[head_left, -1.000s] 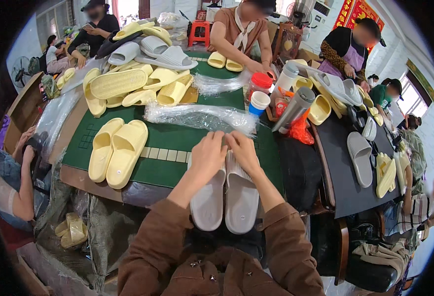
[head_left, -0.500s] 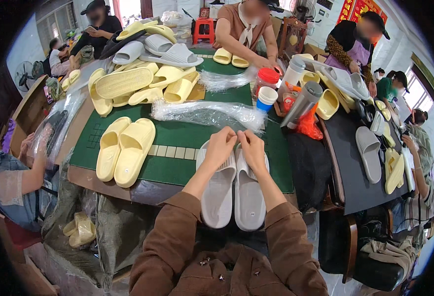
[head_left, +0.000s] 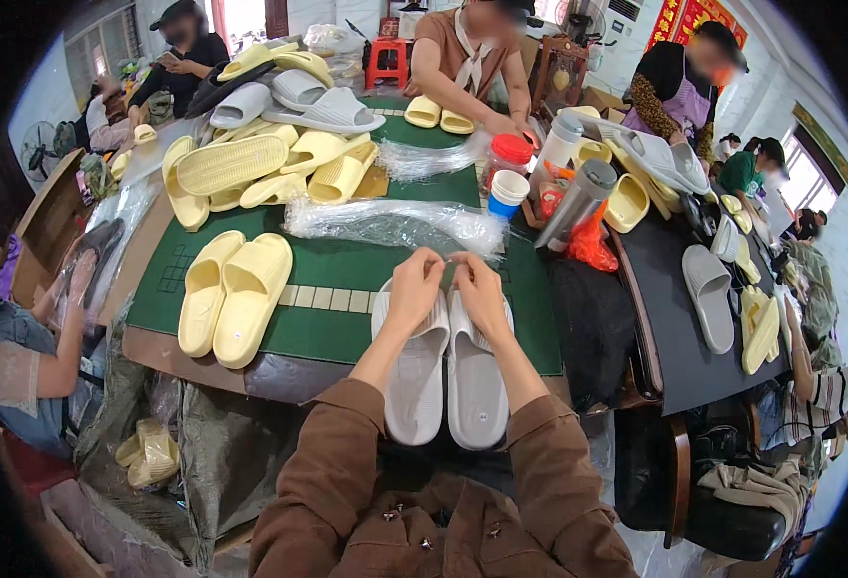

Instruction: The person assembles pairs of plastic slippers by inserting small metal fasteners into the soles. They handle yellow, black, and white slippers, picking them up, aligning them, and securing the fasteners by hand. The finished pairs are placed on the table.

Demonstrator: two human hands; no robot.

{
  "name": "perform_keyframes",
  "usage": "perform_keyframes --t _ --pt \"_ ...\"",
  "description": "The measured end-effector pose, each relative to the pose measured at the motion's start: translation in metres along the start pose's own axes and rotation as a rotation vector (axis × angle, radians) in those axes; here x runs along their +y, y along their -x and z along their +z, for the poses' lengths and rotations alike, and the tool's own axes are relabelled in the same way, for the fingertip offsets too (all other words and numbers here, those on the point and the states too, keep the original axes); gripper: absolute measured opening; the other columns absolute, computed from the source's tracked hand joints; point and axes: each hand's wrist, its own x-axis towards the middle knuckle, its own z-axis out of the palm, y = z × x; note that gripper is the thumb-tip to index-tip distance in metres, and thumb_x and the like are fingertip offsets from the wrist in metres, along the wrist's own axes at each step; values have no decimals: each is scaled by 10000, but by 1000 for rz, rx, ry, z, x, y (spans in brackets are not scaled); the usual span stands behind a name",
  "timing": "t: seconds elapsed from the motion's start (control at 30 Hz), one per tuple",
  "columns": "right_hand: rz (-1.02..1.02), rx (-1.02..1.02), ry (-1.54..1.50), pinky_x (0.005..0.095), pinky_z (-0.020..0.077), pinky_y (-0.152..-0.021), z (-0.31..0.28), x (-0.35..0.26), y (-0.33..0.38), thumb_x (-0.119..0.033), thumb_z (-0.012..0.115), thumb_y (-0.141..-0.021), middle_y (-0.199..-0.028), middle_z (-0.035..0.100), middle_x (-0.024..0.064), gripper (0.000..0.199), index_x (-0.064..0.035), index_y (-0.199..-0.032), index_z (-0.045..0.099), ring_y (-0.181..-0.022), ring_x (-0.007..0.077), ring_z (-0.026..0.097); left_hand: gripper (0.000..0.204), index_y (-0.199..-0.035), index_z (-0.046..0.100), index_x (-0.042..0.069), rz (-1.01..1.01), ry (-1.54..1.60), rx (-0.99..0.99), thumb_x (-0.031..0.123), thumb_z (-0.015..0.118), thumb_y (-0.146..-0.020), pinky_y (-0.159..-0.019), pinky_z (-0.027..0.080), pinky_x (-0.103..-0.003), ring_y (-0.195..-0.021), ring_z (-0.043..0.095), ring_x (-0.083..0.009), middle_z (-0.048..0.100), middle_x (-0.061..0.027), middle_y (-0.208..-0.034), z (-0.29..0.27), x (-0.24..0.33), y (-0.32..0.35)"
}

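A pair of grey slide sandals lies toes away from me at the table's near edge, the left slide (head_left: pixel 414 390) beside the right slide (head_left: pixel 478 395). Above their straps my left hand (head_left: pixel 412 294) and my right hand (head_left: pixel 482 297) are closed in a pinch, fingertips close together. What they pinch, if anything, is too small to make out. My hands and wrists hide part of both straps. Just beyond my fingers lies a heap of clear plastic bags (head_left: pixel 395 223). To the left sits a pair of pale yellow slides (head_left: pixel 251 301).
Yellow and grey slides (head_left: pixel 233 164) are piled at the back left of the green mat (head_left: pixel 347 332). A red-lidded jar (head_left: pixel 512 152), paper cups (head_left: pixel 508 193) and a grey flask (head_left: pixel 578 202) stand to the right. A black chair (head_left: pixel 737 511) is at lower right. Co-workers surround the tables.
The whole view has shifted slightly, so things appear a little further left. My hands stay over the grey slides, fingertips still close together.
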Motion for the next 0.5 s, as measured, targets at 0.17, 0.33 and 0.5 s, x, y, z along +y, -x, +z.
perform_keyframes --t 0.17,0.33,0.5 --pt "-30 -43 13 335 467 -639 -1 5 0 -66 535 -877 -773 626 141 241 -31 -1074 669 -670 233 600 101 -899 601 -17 18 70 47 83 587 -893 -598 454 -281 -637 554 -115 606 -61 -707 6 -6 -1" --pt "-73 -41 65 336 462 -678 -2 -1 1 -78 557 -871 -840 626 142 238 -36 -1069 682 -728 256 599 108 -901 603 -15 26 46 60 91 583 -899 -600 454 -277 -643 555 -116 613 -58 -714 6 -9 0" --pt "-81 -91 54 341 459 -690 -5 -3 1 -108 556 -884 -852 618 143 240 -42 -1079 680 -753 257 597 115 -922 614 -13 -2 26 -22 93 579 -895 -613 463 -284 -654 571 -131 631 -73 -732 4 -3 1"
